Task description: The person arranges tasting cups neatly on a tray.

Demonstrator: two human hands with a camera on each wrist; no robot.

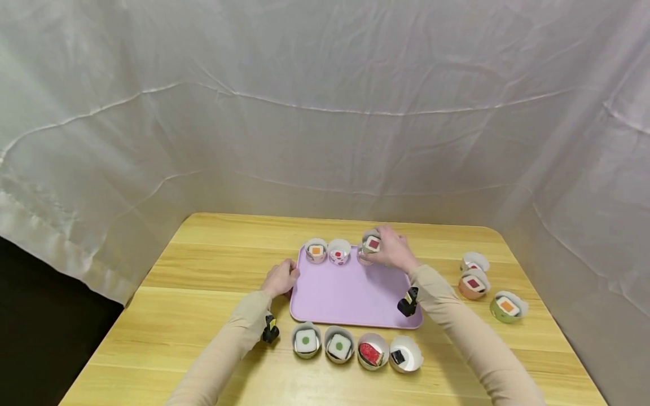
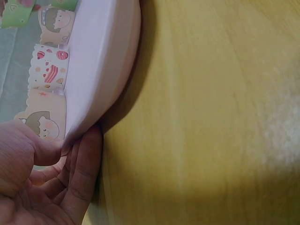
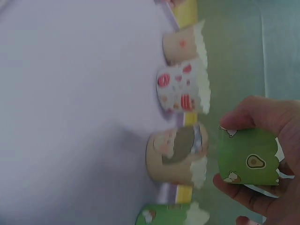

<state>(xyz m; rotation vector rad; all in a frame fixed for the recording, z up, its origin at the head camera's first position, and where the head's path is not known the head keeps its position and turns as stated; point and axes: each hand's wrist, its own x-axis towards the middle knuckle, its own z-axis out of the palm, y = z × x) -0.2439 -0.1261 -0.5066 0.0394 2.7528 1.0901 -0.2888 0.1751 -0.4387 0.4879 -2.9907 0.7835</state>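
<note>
1. I watch through the right wrist view as the person's right hand [image 1: 395, 248] pinches a green cup [image 3: 251, 157] printed with an avocado, thumb on one side, fingers on the other; from the head view, a white piece with a dark red square sits inside it.
2. That cup is up off the lilac tray [image 1: 350, 290], near its far edge and apart from the cups there.
3. The left hand [image 1: 281, 278] grips the tray's left rim, thumb above and fingers curled beneath (my left wrist view shows this best). The two hands are well apart.
4. Along the tray's far edge I count, left to right, a beige cup [image 1: 316, 252] with an orange-centred piece, a white cup [image 1: 339, 255] with red prints, a face-printed cup [image 3: 171, 154] and a second green cup [image 3: 161, 215].
5. Four cups [image 1: 339, 344] line up on the table [image 1: 213, 270] before the tray's near edge.
6. Three more cups [image 1: 474, 283] stand to the right, two touching or nearly so (I can't tell which).
</note>
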